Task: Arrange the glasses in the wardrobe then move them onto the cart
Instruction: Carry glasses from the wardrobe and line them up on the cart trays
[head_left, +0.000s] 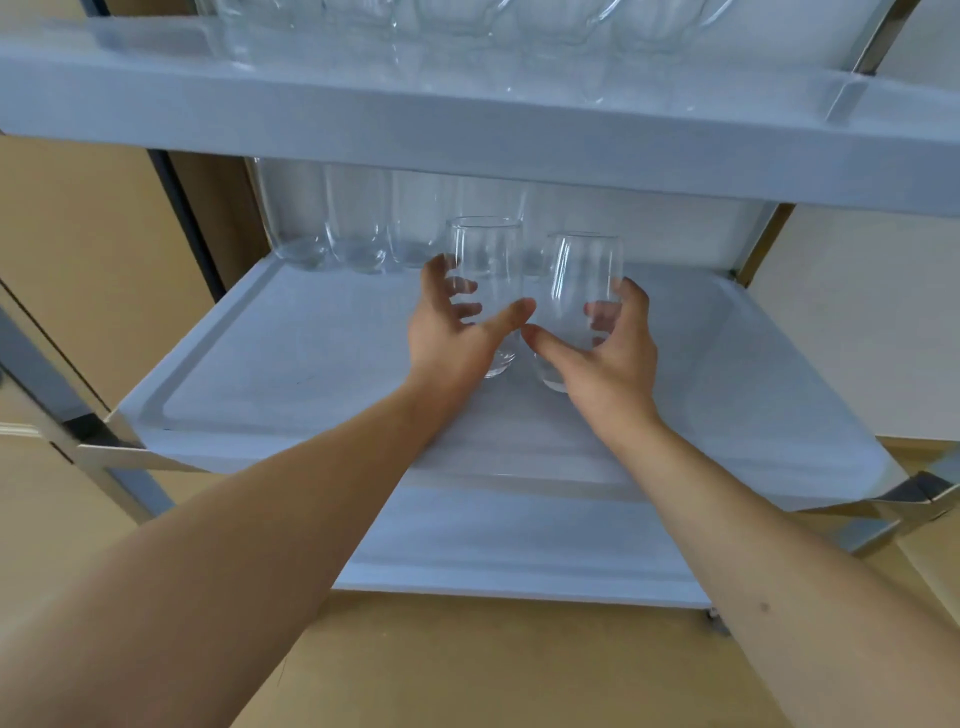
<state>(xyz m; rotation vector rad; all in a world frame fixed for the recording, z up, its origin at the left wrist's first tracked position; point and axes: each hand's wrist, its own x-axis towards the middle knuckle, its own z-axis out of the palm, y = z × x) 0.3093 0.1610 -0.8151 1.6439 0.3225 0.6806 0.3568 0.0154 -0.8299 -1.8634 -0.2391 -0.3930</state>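
Gripped: left hand (452, 332) holds left glass (488, 291), right hand (610, 353) right glass (582, 306); we set both upright beside far row (358, 234).

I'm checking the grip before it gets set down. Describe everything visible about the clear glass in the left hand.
The clear stemless glass tumbler is empty and upright, rounded in the body, with a thick base. The left hand holds it, fingers curled behind and thumb across the front. It sits over the middle cart shelf; whether its base touches is unclear. The right-hand glass stands close beside it.
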